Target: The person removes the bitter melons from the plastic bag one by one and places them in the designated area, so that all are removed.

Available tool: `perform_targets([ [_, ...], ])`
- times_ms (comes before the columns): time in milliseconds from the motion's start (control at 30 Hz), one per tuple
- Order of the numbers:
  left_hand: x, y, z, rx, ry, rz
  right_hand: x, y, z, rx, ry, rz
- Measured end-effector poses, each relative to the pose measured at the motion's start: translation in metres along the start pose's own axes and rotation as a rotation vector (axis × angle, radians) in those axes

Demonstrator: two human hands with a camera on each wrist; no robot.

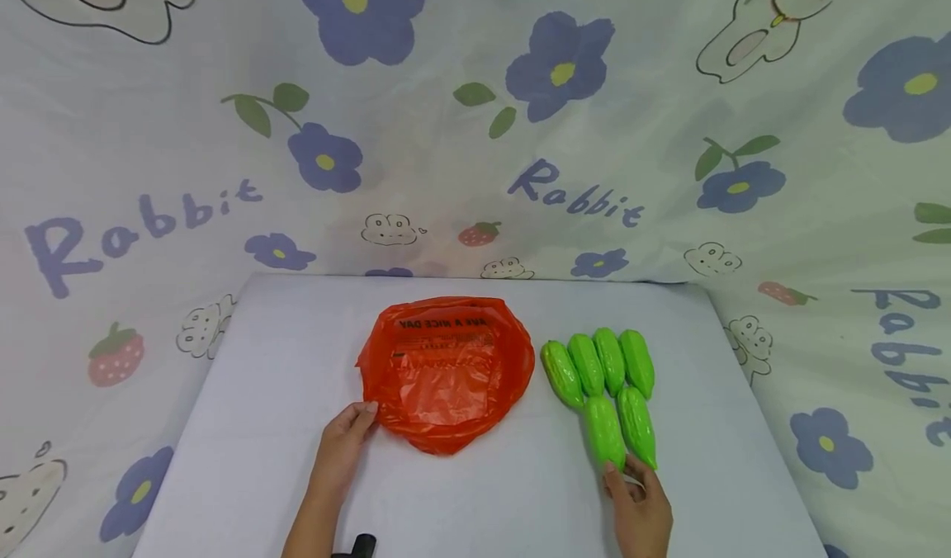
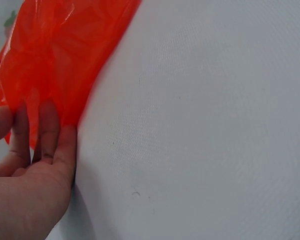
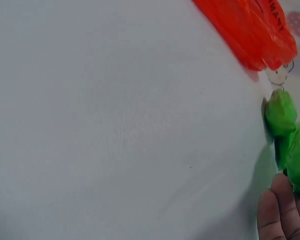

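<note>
A red plastic bag [image 1: 446, 389] lies with its mouth spread wide on the white table, mirrored lettering showing inside. At its lower left rim, my left hand [image 1: 345, 438] pinches the film; the left wrist view shows the fingertips against the red plastic [image 2: 65, 60]. To the right of the bag are several glossy green, ridged, elongated vegetables, four side by side in a back row [image 1: 611, 361]. Two more are in front. My right hand [image 1: 641, 504] grips the near end of the front left vegetable [image 1: 605, 430], thumb on one side and fingers on the other. The front right vegetable [image 1: 636, 426] lies beside it.
The white table [image 1: 260, 376] reaches back to a hanging cloth [image 1: 438, 145] printed with flowers and rabbits, which also runs along both sides. A small black object [image 1: 364, 545] pokes in at the bottom edge, beside the left forearm.
</note>
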State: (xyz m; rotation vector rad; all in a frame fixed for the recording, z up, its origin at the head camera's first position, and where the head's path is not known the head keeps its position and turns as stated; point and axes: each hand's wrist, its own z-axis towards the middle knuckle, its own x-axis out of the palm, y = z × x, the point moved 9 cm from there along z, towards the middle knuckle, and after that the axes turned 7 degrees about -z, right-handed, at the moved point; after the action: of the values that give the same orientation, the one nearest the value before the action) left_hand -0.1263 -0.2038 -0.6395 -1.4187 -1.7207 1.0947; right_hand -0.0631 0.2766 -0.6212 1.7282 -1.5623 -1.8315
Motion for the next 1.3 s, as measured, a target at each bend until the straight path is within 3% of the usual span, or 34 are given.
perform_targets([
  [433, 0.000, 0.001, 0.000, -0.005, 0.003, 0.003, -0.007, -0.014, 0.005, 0.034, 0.003, -0.134],
  [833, -0.001, -0.001, -0.001, 0.001, -0.002, 0.002, -0.005, -0.020, 0.008, 0.067, -0.024, -0.119],
  [933, -0.001, -0.001, -0.002, -0.002, -0.001, 0.003, -0.003, -0.022, 0.009, 0.106, -0.012, -0.066],
  [1100, -0.001, -0.001, -0.001, -0.001, 0.005, -0.002, 0.003, -0.027, 0.013, 0.186, 0.018, 0.124],
  [1300, 0.000, 0.001, 0.001, -0.002, 0.011, -0.006, 0.006, -0.033, 0.017, 0.202, 0.012, 0.189],
])
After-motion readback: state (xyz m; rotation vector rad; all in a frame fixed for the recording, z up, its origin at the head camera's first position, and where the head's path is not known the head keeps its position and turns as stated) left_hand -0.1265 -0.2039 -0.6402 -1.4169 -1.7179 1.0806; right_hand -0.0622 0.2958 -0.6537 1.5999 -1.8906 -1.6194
